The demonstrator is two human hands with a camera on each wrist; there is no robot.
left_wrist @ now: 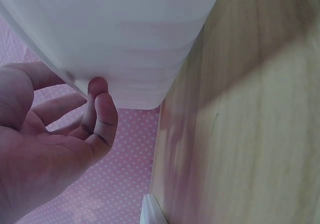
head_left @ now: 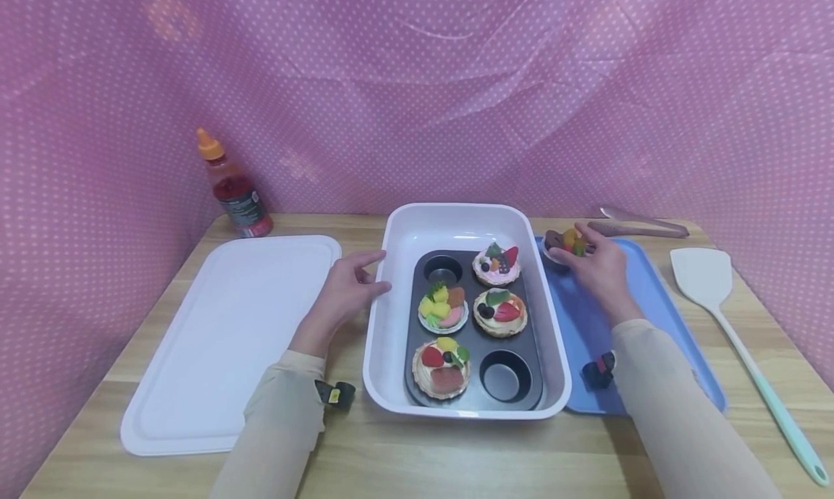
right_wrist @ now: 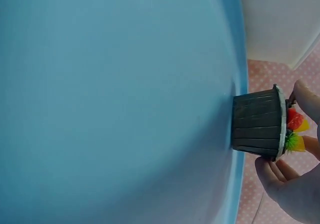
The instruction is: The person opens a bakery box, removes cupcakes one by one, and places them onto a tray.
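Note:
My right hand [head_left: 602, 271] grips a toy cupcake [head_left: 568, 243] by its rim, at the far end of the blue tray [head_left: 580, 332]. In the right wrist view the cupcake has a black pleated cup [right_wrist: 257, 123] and colourful fruit on top; its base is at the tray, whether touching I cannot tell. My left hand [head_left: 345, 289] touches the left side of a white bin [head_left: 381, 340] with loosely bent fingers [left_wrist: 105, 116]. Inside the bin lies a dark muffin pan [head_left: 472, 340]. Several fruit tarts sit in its cups; the far-left and near-right cups hold nothing.
A white board [head_left: 228, 347] lies left of the bin, with a sauce bottle [head_left: 239, 198] behind it. Metal tongs [head_left: 641, 227] lie at the back right. A white spatula with a mint handle [head_left: 775, 397] lies along the right edge. Pink dotted cloth [head_left: 417, 101] hangs around the table.

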